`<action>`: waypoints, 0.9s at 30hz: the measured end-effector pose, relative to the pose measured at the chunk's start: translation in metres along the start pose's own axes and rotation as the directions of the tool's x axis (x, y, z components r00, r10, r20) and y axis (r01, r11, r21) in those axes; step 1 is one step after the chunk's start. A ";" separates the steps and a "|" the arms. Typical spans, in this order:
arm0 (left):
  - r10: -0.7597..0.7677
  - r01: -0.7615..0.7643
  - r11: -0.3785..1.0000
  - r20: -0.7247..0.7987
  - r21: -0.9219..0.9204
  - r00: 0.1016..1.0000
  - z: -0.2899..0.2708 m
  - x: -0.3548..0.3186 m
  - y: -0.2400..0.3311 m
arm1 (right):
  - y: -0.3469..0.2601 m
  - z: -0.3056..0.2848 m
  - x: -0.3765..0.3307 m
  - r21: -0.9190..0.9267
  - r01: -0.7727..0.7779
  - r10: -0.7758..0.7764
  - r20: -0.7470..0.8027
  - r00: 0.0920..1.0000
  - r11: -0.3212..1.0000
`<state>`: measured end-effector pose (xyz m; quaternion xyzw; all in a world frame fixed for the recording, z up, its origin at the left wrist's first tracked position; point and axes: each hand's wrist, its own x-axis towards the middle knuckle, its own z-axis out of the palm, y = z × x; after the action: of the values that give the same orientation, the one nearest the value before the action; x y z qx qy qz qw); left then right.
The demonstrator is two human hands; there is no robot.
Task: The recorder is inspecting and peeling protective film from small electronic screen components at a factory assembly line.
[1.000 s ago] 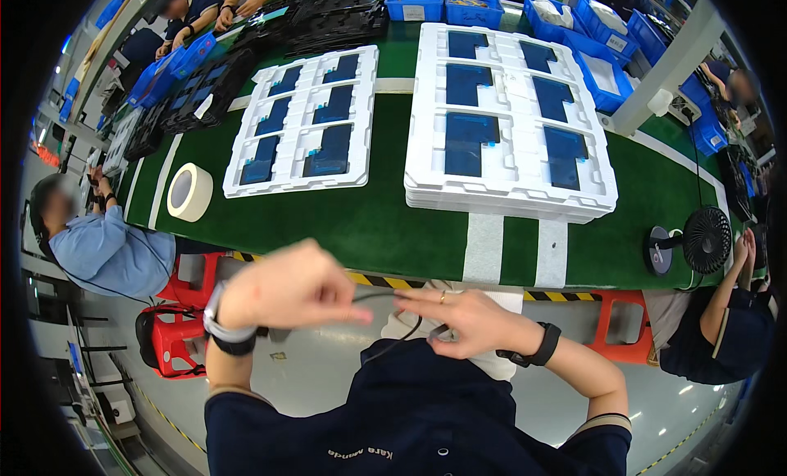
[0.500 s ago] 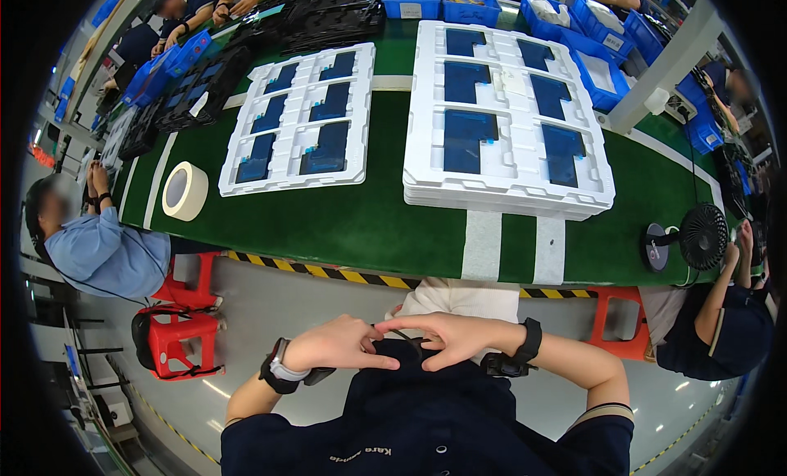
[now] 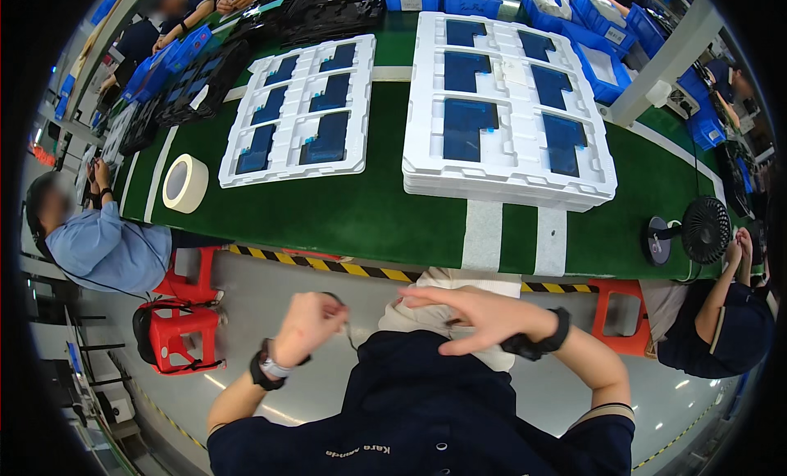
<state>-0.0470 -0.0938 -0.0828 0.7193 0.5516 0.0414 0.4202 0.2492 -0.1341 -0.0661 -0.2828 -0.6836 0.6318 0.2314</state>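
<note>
In front of my chest, my left hand (image 3: pixel 310 324) is closed in a pinch on a thin dark cord (image 3: pixel 350 335) that curves out beside its fingertips. Apart from it to the right, my right hand (image 3: pixel 488 316) has its fingers stretched out and spread; I see nothing held in it. Beyond my hands, on the green table, lies a white tray (image 3: pixel 297 124) with several dark blue flat panels (image 3: pixel 325 137) in its pockets. To its right stands a stack of white trays (image 3: pixel 508 177), the top one holding similar panels (image 3: pixel 469 132).
A roll of cream tape (image 3: pixel 185 183) stands at the table's left. On the right are a black fan (image 3: pixel 705 230) and a pale post (image 3: pixel 668 62). Blue bins (image 3: pixel 598 70) line the far side. Co-workers sit at both sides, near red stools (image 3: pixel 182 337).
My hands were close together at my chest with fingertips meeting; now they have moved apart. The left has shifted left with the cord, and the right has opened out.
</note>
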 end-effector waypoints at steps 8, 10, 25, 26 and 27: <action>-0.084 0.355 0.778 -0.473 0.519 0.877 -0.154 -0.041 -0.174 | -0.063 -0.019 -0.134 -0.210 -0.476 0.396 -0.331 0.857 0.854; -0.136 0.504 0.697 -0.596 0.510 0.791 -0.191 -0.059 -0.204 | -0.069 -0.016 -0.167 -0.167 -0.532 0.420 -0.440 0.793 0.830; -0.250 0.774 0.593 -0.863 0.223 0.440 -0.351 -0.045 -0.233 | -0.053 0.023 -0.284 0.218 -0.514 0.389 -0.886 0.252 0.830; -0.287 0.764 0.610 -0.839 0.213 0.462 -0.346 -0.037 -0.232 | -0.051 0.024 -0.283 0.223 -0.514 0.393 -0.886 0.248 0.828; -0.315 0.758 0.620 -0.820 0.203 0.478 -0.339 -0.030 -0.231 | -0.050 0.025 -0.284 0.232 -0.528 0.403 -0.884 0.235 0.817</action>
<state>-0.4110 0.0802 -0.0026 0.5045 0.8608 0.0183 -0.0648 0.4357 -0.3468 -0.0068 -0.7808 -0.3627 0.3711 0.3480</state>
